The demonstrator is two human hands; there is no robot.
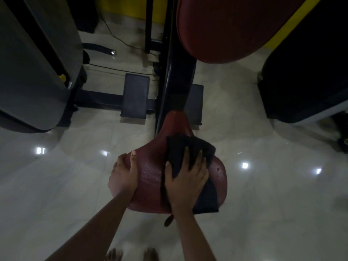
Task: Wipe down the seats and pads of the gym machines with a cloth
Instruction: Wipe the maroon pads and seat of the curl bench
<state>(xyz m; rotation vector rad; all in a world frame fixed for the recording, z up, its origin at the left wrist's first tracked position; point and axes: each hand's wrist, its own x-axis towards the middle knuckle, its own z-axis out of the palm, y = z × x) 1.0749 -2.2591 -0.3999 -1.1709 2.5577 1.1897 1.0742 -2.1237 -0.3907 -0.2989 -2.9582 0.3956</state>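
From the head camera, looking straight down, a red padded seat (148, 172) sits on a black machine frame above a pale glossy floor (56, 185). A dark cloth (180, 147) lies spread across the seat's right half. The right hand (186, 181) lies flat on the cloth, fingers straight and splayed, pressing it down rather than clutching it. The left hand (122, 176) grips the seat's left edge, thumb on top and fingers wrapped over the side. The cloth looks soft and limp, likely to bunch or slip on the smooth vinyl unless pressed with a broad palm, so a flat hold over its middle suits it best. The seat seems firm and fixed, good for bracing at its rim. A larger red back pad (226, 25) hangs above, not touched by either hand.
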